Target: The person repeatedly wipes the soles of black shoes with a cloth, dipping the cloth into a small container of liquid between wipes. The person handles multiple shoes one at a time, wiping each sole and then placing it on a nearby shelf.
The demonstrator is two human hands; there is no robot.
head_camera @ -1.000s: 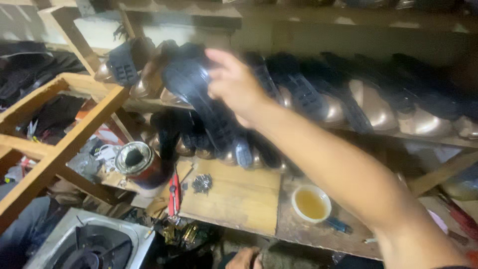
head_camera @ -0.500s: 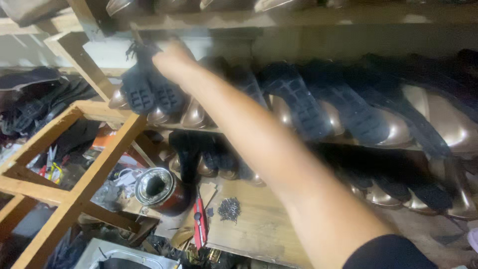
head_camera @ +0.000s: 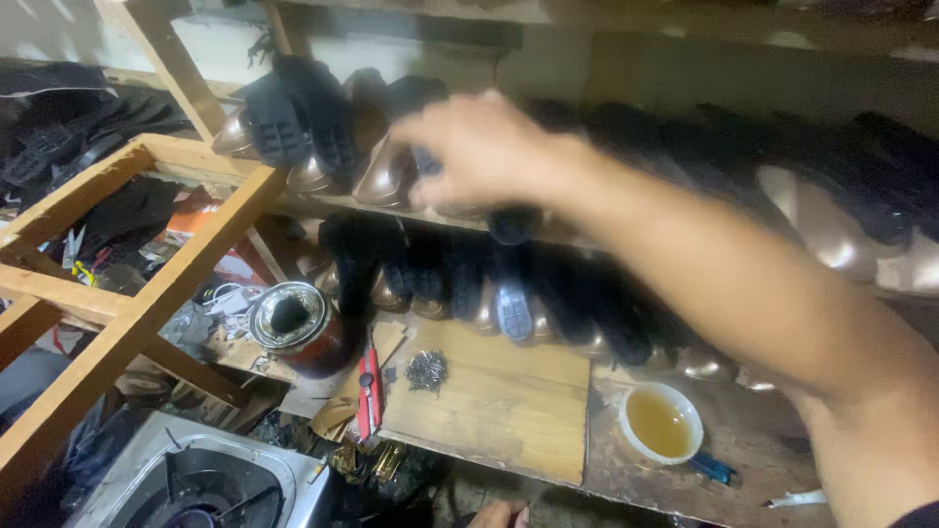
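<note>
Right hand (head_camera: 484, 152) outstretched, fingers curled

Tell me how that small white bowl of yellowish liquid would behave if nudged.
The bowl is open-topped and looks well filled, so a nudge would probably slosh or spill it. It looks low and wide, so likely slides rather than tips. It sits near the workbench edge.

Single head view, close, facing forward and down at shoe shelves (head_camera: 323, 200) above wooden board (head_camera: 499, 401).

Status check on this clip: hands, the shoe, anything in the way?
Right hand up at the upper shelf, fingers closed on a black-soled shoe. Left hand low at frame edge, grip unclear. Neighbouring shoes packed tight alongside.
</note>
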